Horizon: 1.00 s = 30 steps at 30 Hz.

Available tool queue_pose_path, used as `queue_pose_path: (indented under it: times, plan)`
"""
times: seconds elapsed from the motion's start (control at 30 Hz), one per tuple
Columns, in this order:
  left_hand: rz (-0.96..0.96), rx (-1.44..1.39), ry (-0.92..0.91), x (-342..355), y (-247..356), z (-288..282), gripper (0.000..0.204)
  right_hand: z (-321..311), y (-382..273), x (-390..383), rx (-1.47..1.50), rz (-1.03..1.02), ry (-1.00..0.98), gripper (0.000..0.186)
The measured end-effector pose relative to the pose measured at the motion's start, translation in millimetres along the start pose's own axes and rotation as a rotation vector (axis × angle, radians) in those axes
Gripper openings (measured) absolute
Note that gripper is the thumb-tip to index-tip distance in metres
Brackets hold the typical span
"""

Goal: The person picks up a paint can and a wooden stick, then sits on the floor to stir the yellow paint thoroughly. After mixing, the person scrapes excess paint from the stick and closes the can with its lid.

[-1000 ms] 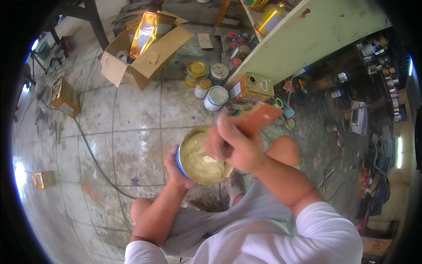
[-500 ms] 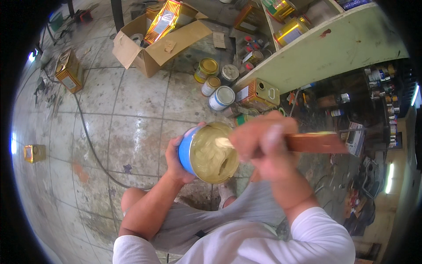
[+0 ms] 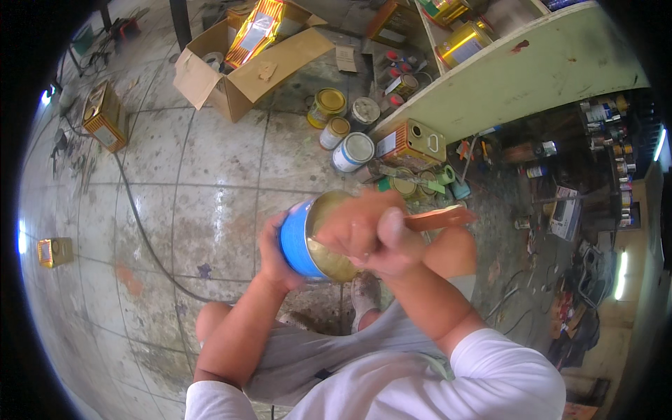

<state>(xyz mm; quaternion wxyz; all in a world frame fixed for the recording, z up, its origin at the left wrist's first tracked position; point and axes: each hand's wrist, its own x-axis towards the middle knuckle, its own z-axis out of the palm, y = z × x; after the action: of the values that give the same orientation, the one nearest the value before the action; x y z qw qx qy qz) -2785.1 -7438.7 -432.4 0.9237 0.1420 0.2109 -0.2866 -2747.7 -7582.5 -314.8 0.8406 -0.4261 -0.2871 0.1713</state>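
My left hand [image 3: 271,253] is wrapped round the side of a blue can [image 3: 297,242], tilted with its mouth toward the right. Thick olive-beige paste [image 3: 334,264] fills the can. My right hand [image 3: 381,234] is closed on a flat reddish-brown stick [image 3: 442,218], whose free end sticks out to the right of the fist. The fingers reach over the can's mouth and cover much of the paste. The stick's other end is hidden behind the hand.
Ahead stand a white-and-blue can [image 3: 353,152], a yellow can [image 3: 327,106] and a rectangular tin [image 3: 413,145]. An open cardboard box [image 3: 273,73] holds a gold tin. A pale green shelf panel [image 3: 518,70] rises at right. A hose [image 3: 143,234] crosses the tiled floor at left.
My right hand has moved left and down over the can's mouth with the stick. The can has turned more onto its side, showing more of its blue wall.
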Motion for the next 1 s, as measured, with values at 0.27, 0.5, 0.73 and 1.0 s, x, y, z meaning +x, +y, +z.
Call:
queue_pose_path:
  times: [0.27,0.5,0.73,1.0]
  plan:
    - [-0.255,-0.057,-0.079,2,8,-1,0.066,-16,-51,18,0.104,0.022,-0.234,0.068]
    - [-0.407,-0.031,-0.122,-13,-6,-9,0.066,8,-60,31,-0.258,0.200,-0.464,0.069]
    - [-0.288,-0.008,-0.110,-35,-6,-5,0.070,-15,-67,27,-0.213,0.288,-0.564,0.065]
    - [-0.138,-0.088,-0.024,-25,-10,-11,0.066,-35,-58,-38,-0.268,0.172,-0.065,0.063]
